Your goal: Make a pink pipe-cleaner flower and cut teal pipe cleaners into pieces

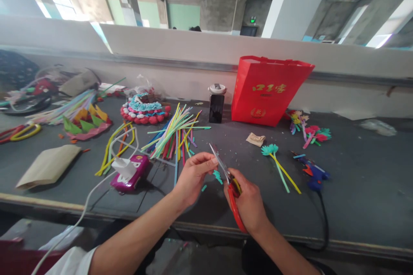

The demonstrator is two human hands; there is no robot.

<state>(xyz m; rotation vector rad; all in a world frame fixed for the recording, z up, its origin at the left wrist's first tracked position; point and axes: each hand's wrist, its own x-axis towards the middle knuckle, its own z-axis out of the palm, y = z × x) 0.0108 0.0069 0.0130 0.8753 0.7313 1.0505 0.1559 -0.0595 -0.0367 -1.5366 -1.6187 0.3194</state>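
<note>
Near the front of the dark table, my right hand (248, 202) is wrapped round the red handles of a pair of scissors (236, 208), blades pointing up and left. Beside the blades, my left hand (196, 176) is closed in a pinch, its fingertips close to the metal. Whatever sits in that pinch is too small or hidden to make out. Under the hands lie several short teal cut pieces (218, 176). To the right rests a teal flower (269, 149) with green and yellow stems. Behind my left hand spreads a pile of coloured fuzzy sticks (176, 133).
A purple power strip (130, 176) with a white plug and cord stands left. A blue glue gun (316, 176) lies right, its black cable running over the front edge. Behind are a red bag (267, 94), a phone (216, 108) and a beaded blue-and-red piece (145, 109).
</note>
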